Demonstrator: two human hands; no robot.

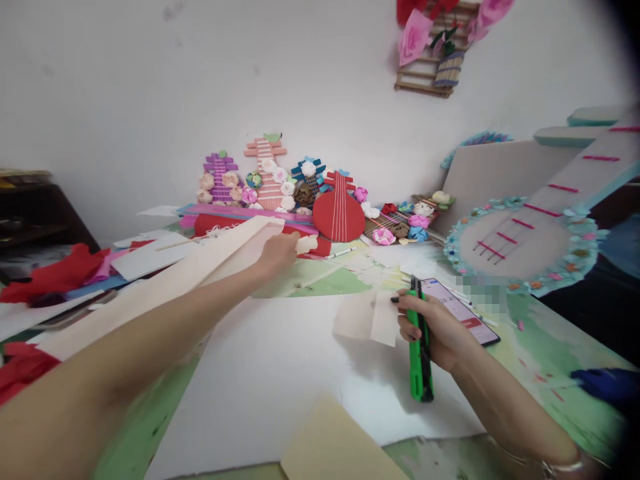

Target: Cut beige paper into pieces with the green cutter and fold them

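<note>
My left hand (279, 256) reaches to the back of the table, closed on cream crepe paper (306, 245), whose crumpled end shows past the fingers. A long folded cream sheet (165, 287) runs beside and behind that forearm. My right hand (443, 327) is wrapped round a green and black utility knife (419, 353), held upright above a white board (280, 373). No blade can be made out. By its fingertips is a small cream paper piece (363, 317) casting a shadow on the board; I cannot tell whether the fingers touch it.
A phone (463, 310) lies behind my right hand. Tan card (337, 443) overlaps the board's near edge. Flower-trimmed model instruments, among them a red lute (340, 213), stand along the wall. A large blue-edged one (525, 247) leans at right. Red paper (55, 273) is heaped at left.
</note>
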